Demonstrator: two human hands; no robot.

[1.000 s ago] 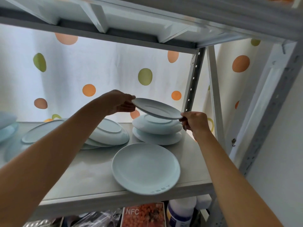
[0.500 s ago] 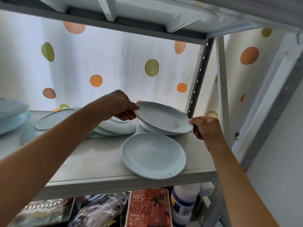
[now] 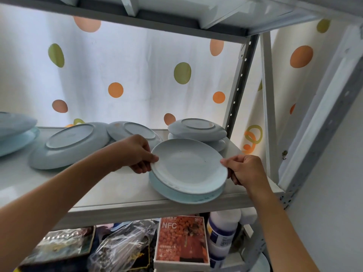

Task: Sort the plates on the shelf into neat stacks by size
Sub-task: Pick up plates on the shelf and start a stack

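1. A pale blue plate [image 3: 188, 165] is gripped at opposite rims by the left hand [image 3: 135, 152] and the right hand [image 3: 245, 169], both clamped on it, near the front right corner of the shelf [image 3: 110, 195].
2. It is held slightly tilted over a second plate [image 3: 188, 197], which is mostly hidden; contact cannot be told.
3. Upturned plates [image 3: 196, 128] are stacked at the back right corner.
4. Two overlapping upturned plates [image 3: 70, 144] lie behind the left hand.
5. More plates [image 3: 13, 132] are cut off at the left edge.
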